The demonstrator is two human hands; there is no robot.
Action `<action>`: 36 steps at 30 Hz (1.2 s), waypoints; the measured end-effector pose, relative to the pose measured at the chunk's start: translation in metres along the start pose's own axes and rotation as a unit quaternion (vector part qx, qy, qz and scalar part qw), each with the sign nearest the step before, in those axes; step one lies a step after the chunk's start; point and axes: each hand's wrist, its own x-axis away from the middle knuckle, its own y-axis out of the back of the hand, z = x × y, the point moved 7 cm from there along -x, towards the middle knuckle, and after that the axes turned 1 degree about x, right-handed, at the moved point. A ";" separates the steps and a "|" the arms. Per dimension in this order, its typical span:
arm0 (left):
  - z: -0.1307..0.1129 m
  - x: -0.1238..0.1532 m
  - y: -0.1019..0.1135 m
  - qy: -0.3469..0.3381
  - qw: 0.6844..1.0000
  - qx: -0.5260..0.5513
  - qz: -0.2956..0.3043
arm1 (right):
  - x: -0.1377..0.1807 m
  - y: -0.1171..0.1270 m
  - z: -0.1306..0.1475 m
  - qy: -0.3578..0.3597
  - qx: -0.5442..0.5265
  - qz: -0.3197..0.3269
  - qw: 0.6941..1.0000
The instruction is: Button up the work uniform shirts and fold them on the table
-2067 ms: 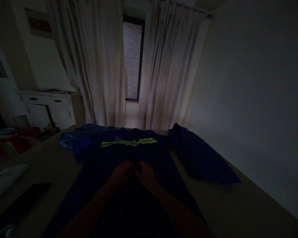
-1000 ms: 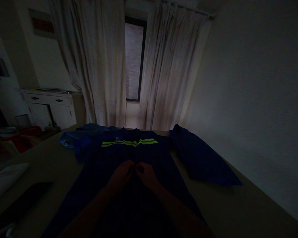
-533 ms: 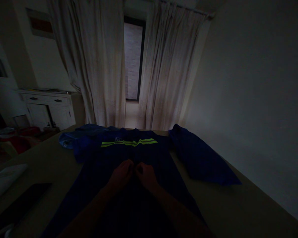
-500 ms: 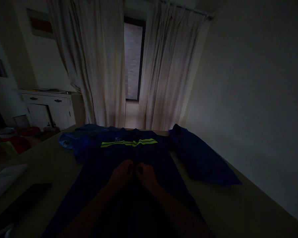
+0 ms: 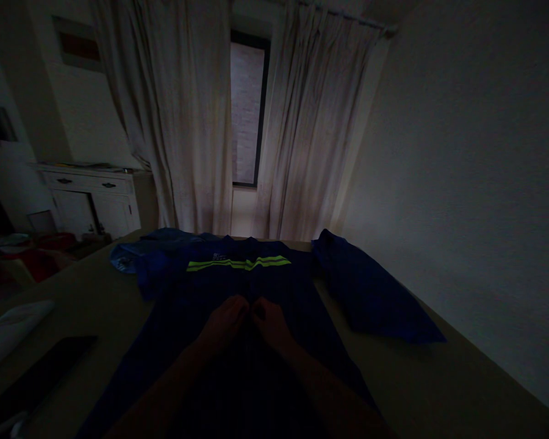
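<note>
A dark blue work jacket with a yellow-green reflective stripe lies spread flat on the table, collar away from me. My left hand and my right hand meet side by side at the jacket's centre front, fingers bunched and pinched on the cloth there. The room is very dark, so what lies between the fingertips is too small to make out. One sleeve stretches out to the right.
A bunched lighter blue cloth lies at the jacket's far left. A white object and a dark flat slab rest on the table's left side. Curtains and a white cabinet stand behind; a wall runs close on the right.
Both hands stay pinched together at the jacket's front, with only slight finger shifts. The view has wobbled a little.
</note>
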 end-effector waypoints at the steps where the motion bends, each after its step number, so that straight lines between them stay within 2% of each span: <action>1: 0.000 0.000 -0.001 0.000 1.000 -0.012 -0.004 | 0.000 0.000 0.000 -0.001 0.004 -0.002 1.000; 7: -0.001 -0.001 -0.001 0.018 1.000 -0.009 -0.007 | 0.002 0.005 0.008 0.031 -0.033 -0.024 0.999; 15: -0.002 -0.001 0.001 0.013 1.000 0.006 0.002 | 0.001 0.003 0.006 0.034 -0.042 -0.012 0.998; 23: -0.001 -0.001 0.004 0.032 0.999 0.016 0.001 | 0.000 -0.001 0.002 0.035 0.003 0.009 0.999; 30: 0.008 0.000 0.008 0.138 0.987 0.081 -0.009 | 0.004 0.001 0.009 0.030 0.048 0.003 0.998; 36: 0.012 -0.002 0.004 0.184 0.980 0.071 0.040 | 0.005 0.002 0.011 0.041 0.068 0.006 0.997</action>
